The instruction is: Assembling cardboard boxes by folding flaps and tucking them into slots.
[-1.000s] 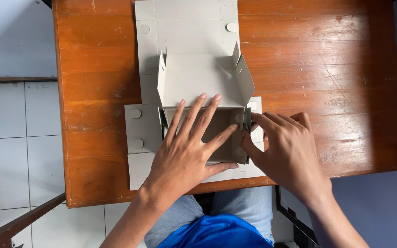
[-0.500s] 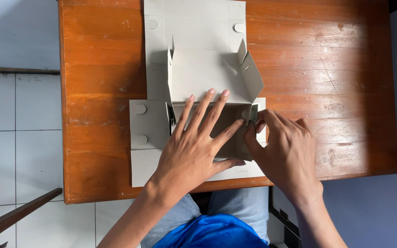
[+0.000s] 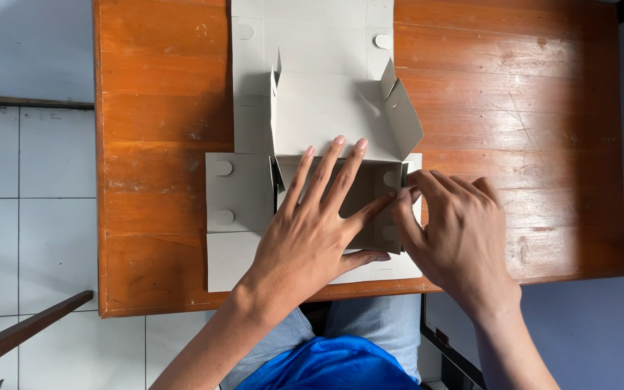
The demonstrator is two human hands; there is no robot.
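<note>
Half-folded grey carton [image 3: 326, 101] lying flat-ish on the wooden tabletop [image 3: 514, 108], near edge hanging close to the lap. Looks like thin card: light, stiff along the panels, floppy at the creases, probably easy to dent or tear at the little round tabs. Not slippery, matte surface. Best taken by the panel edges or right beside a fold line, never mid-panel. Left hand [image 3: 312, 231] spread open, palm and fingers pressing flat on the raised inner panel, gripping nothing. Right hand [image 3: 456, 231] pinching the small side flap at the right end of that panel between thumb and fingertips, other fingers curled. Left flap [image 3: 236, 191] with two round tabs lying flat, untouched. Back wall standing, its two corner flaps splayed outward. Compared with a second ago: same grip pattern, left hand in about the same spot, right hand shifted a touch and fingers curled more tightly on the flap; whole carton sits a little further right and up in view, likely just head movement.
</note>
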